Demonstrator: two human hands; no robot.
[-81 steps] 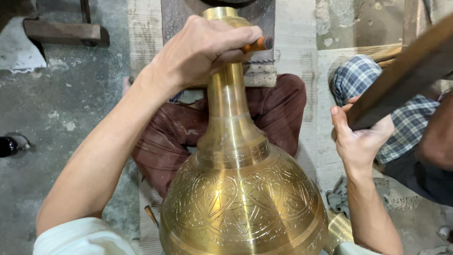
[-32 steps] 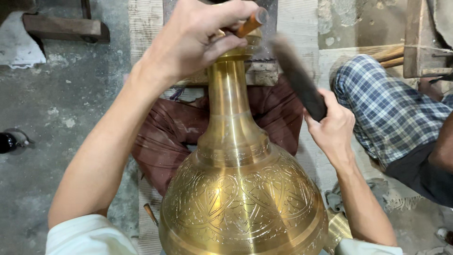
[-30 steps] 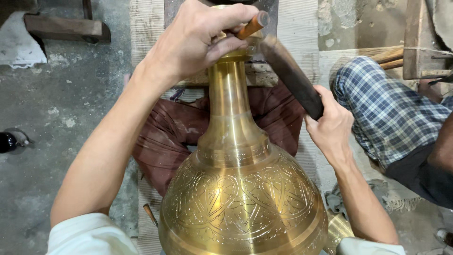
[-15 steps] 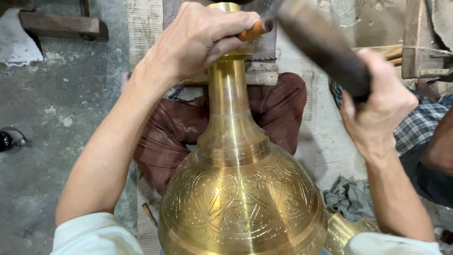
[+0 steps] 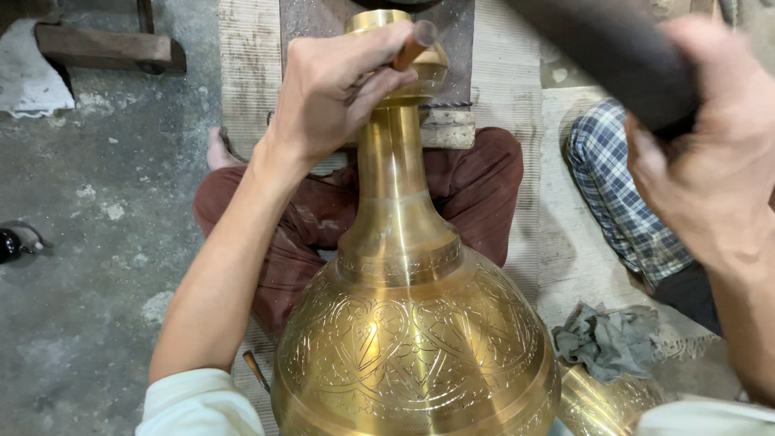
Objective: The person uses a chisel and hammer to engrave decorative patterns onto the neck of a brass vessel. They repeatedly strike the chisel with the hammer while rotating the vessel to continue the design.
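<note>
One tall engraved brass vase with a long narrow neck stands upright in the near middle of the scene, its long axis running from the bulbous near body to the mouth at the far end. The left hand rests on the rim of that mouth, its fingers closed around one short orange-handled punch tool set against the rim. The right hand is raised at the right, well apart from the neck, its fingers wrapped tight around one dark blurred mallet that points far-left toward the punch. The left hand is the nearer to the vase. One grey rag lies on the floor at the near right.
</note>
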